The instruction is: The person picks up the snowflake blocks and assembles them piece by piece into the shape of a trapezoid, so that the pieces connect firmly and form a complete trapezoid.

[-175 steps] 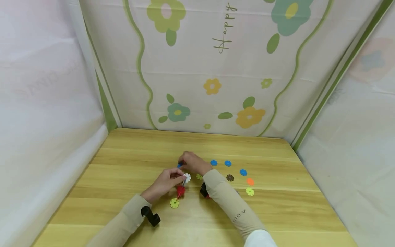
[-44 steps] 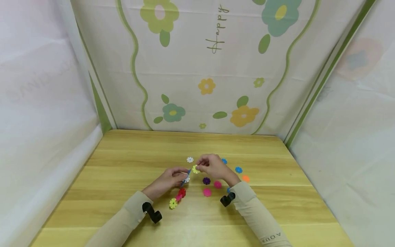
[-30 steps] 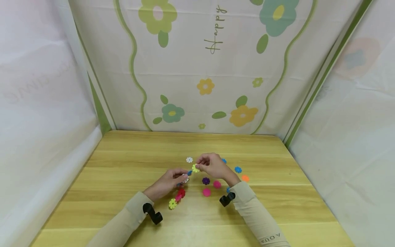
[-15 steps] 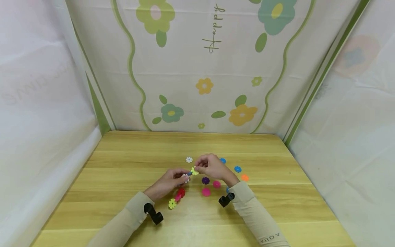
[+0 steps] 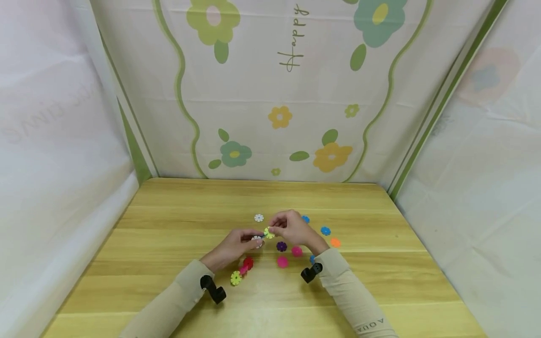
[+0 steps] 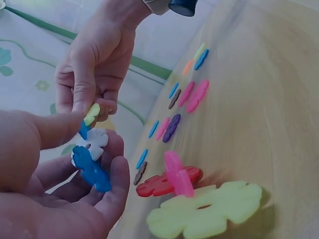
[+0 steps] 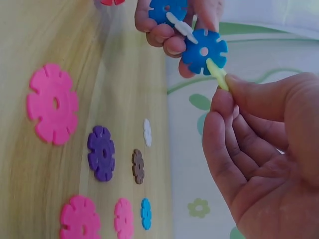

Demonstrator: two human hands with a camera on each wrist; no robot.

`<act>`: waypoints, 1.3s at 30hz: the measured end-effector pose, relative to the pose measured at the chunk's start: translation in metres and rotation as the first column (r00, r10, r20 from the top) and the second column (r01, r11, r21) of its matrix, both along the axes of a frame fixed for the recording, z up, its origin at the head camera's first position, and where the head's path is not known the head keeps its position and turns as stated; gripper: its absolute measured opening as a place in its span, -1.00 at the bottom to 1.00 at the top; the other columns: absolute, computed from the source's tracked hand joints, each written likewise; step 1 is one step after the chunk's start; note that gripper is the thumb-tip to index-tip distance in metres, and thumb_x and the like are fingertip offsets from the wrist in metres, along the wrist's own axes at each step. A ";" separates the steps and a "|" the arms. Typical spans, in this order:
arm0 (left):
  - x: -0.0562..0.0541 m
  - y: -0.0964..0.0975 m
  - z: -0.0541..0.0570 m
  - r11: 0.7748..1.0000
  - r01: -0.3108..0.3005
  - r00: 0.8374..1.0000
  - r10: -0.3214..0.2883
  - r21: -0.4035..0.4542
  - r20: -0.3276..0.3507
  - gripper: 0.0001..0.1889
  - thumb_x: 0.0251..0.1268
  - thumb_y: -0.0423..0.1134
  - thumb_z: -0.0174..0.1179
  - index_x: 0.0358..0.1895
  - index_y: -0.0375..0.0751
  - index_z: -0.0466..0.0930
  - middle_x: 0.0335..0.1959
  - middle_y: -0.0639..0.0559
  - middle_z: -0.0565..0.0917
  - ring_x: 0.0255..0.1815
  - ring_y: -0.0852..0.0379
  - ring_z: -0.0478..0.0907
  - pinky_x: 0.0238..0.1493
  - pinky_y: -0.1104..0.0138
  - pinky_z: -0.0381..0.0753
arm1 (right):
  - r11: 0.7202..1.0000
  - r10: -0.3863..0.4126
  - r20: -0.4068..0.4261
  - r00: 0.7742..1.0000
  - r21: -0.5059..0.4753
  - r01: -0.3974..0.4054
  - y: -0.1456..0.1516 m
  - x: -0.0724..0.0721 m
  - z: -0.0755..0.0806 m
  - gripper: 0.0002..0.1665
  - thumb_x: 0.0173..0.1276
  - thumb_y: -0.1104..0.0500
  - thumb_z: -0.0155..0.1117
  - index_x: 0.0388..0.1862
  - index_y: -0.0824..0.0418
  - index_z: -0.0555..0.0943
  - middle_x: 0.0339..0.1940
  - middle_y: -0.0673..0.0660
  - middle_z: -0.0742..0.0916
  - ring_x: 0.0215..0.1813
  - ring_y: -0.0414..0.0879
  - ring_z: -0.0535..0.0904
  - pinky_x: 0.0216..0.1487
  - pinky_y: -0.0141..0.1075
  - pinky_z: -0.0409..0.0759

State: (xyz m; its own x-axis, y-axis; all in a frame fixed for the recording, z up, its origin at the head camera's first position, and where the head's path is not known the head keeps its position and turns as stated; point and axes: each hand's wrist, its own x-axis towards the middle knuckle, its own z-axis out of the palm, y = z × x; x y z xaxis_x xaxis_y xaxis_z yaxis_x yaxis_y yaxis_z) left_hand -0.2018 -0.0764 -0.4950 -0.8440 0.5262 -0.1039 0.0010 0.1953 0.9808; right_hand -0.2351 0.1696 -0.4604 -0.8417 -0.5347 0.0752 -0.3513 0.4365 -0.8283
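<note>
Here my right hand [image 5: 293, 228] pinches a yellow disc [image 7: 218, 74] crosswise to the nearest blue disc [image 7: 215, 46] of the chain [image 7: 182, 27] my left hand [image 5: 233, 247] pinches.

Wood-grain table [image 5: 190, 202], scattered colourful notched discs [image 5: 282, 262]

White disc [image 6: 99, 138] in left fingers [image 6: 118, 184]

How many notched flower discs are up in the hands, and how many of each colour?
Blue flower discs: 2
White flower disc: 1
Yellow flower disc: 1
Total: 4
</note>
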 end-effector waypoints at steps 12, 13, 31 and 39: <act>0.009 -0.023 0.002 0.982 -0.038 0.997 0.025 -0.183 -0.075 -0.51 0.59 -0.03 0.24 0.34 -0.32 0.55 0.17 -0.07 0.68 0.19 0.01 0.61 0.28 0.08 0.63 | 1.000 -0.021 0.001 1.000 0.020 0.021 0.017 -0.002 -0.010 -0.92 0.54 0.26 0.34 -0.20 0.18 0.75 -0.32 0.10 0.76 -0.24 0.26 0.71 -0.27 -0.27 0.72; 0.012 -0.026 0.002 0.974 -0.039 0.995 0.018 -0.222 -0.097 -0.51 0.57 -0.04 0.27 0.31 -0.34 0.57 0.11 -0.06 0.68 0.12 0.03 0.61 0.21 0.13 0.65 | 0.999 -0.024 0.000 1.000 0.030 0.024 0.018 -0.002 -0.011 -0.92 0.53 0.26 0.34 -0.21 0.17 0.74 -0.32 0.10 0.76 -0.25 0.23 0.71 -0.28 -0.31 0.69; 0.027 -0.031 0.006 0.934 0.014 0.963 -0.108 -0.357 -0.246 -0.85 0.64 -0.30 0.14 -0.16 -0.20 0.67 -0.34 0.00 0.66 -0.37 0.18 0.49 -0.34 0.38 0.52 | 1.000 -0.013 0.004 1.000 0.017 0.013 0.031 -0.002 -0.019 -0.91 0.56 0.24 0.32 -0.20 0.15 0.73 -0.30 0.16 0.75 -0.29 0.16 0.70 -0.31 -0.32 0.67; 0.020 -0.032 0.004 0.958 -0.012 0.961 -0.068 -0.286 -0.270 -0.85 0.67 -0.30 0.10 -0.11 -0.22 0.64 -0.30 -0.05 0.66 -0.32 0.11 0.53 -0.34 0.37 0.55 | 1.000 -0.026 -0.010 1.000 -0.017 0.026 0.033 0.000 -0.014 -0.91 0.57 0.23 0.32 -0.17 0.18 0.73 -0.31 0.19 0.75 -0.40 0.10 0.63 -0.42 -0.37 0.58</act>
